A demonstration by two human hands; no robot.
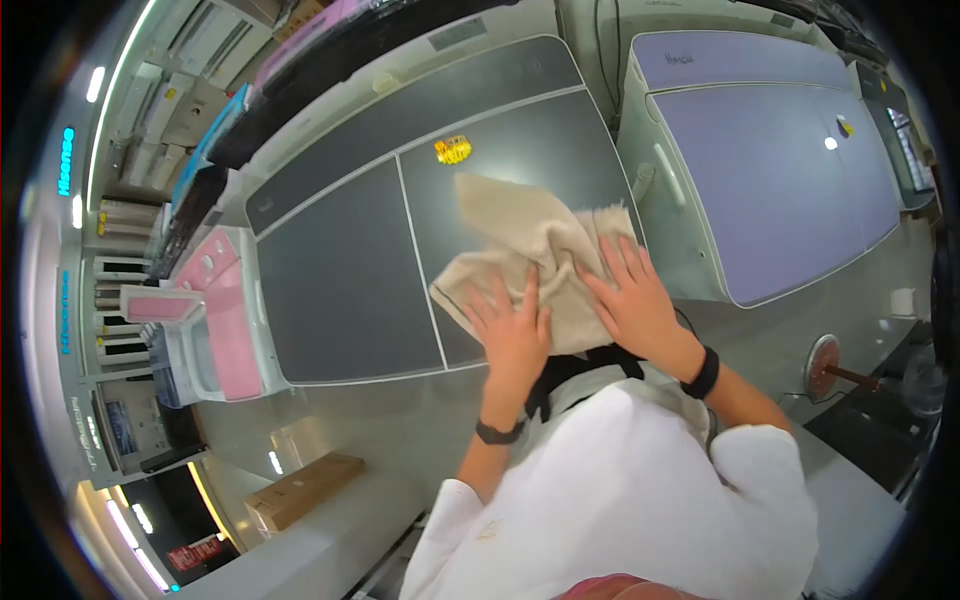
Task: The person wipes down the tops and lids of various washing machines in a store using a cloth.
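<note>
A crumpled beige cloth [545, 250] lies on the dark grey top of a washing machine [335, 280], near its front right corner. My left hand [515, 325] rests on the cloth's left part, fingers spread and stretched out. On the right part lies my right hand [635, 300], also flat with its fingers apart. Both palms face down, and the cloth is bunched into folds between and beyond them. A yellow and red sticker [453, 150] is on the grey lid behind the cloth.
To the right stands a washing machine with a lavender top [780, 190]. A pink and white machine [225, 330] with its lid raised is at the left. A cardboard box [303, 490] sits on the floor, and a round red-topped stool [823, 362] stands at the right.
</note>
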